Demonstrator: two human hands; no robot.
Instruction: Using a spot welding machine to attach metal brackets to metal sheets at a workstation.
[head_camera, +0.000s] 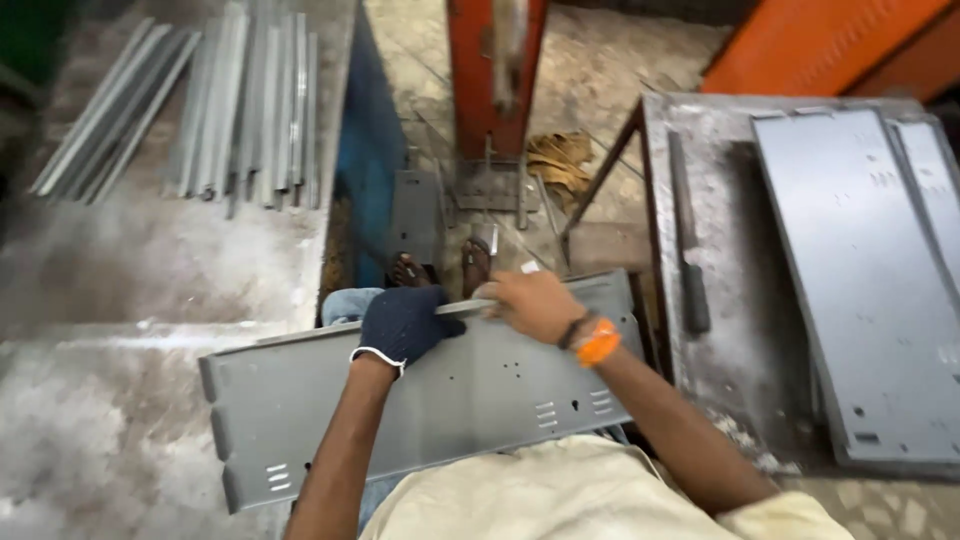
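Note:
A long grey sheet-metal panel (470, 395) with bent edges, small holes and louvre slots lies across my lap, its left end resting on the worktable. My left hand (402, 323), in a dark blue glove, grips the panel's far edge near the middle. My right hand (532, 303), bare with an orange band at the wrist, holds the same far edge just to the right. My two sandalled feet (440, 268) show on the floor beyond the panel.
A dusty grey worktable (150, 270) on the left carries bundles of grey metal strips (240, 100). A table (715, 340) on the right holds flat grey panels (865, 270) and a dark bar (688, 240). An orange machine post (495, 70) with a foot pedal stands ahead.

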